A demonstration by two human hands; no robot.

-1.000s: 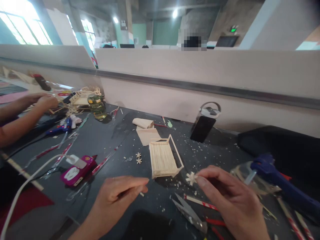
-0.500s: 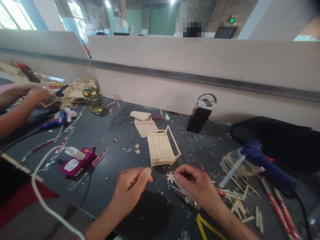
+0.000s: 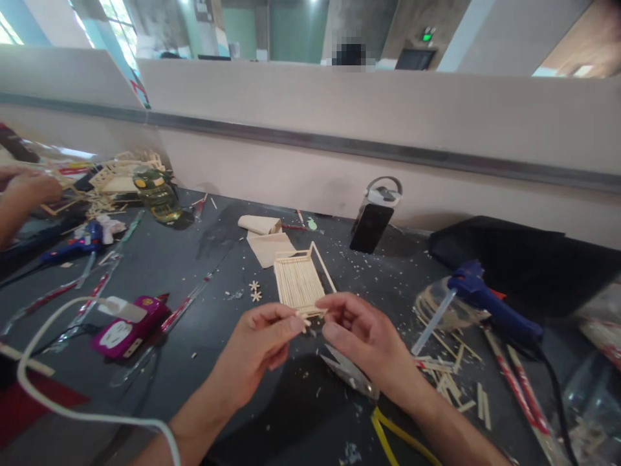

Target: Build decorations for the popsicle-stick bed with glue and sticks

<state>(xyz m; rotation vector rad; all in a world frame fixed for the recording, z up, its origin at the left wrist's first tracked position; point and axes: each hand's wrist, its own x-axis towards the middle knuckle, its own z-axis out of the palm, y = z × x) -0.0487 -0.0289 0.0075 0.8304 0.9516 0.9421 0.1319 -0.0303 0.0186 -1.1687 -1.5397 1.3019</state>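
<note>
A small star-shaped piece of wooden sticks [image 3: 303, 320] is pinched between the thumb and index finger of my left hand [image 3: 264, 340]. Close by on the right, my right hand [image 3: 366, 333] has its fingers curled together; whether anything is in them is hidden. Just beyond both hands stands a small bed-like frame of thin wooden sticks [image 3: 299, 281], its near end partly covered by my fingers. Two more stick stars [image 3: 255, 291] lie left of it. Beneath my right hand are pliers [image 3: 352, 375] with yellow handles [image 3: 400, 437].
A blue glue gun [image 3: 495, 304] rests at right above loose stick pieces [image 3: 449, 385]. A black tumbler [image 3: 372, 223] stands near the partition. At left lie a purple power strip [image 3: 129, 327] with a white cable and another glue gun [image 3: 80, 244]. A co-worker's hand [image 3: 33, 188] works beyond.
The star piece has passed from my right hand to my left fingertips. Both hands have come closer together, nearer the stick frame. The view has shifted slightly to the right.
</note>
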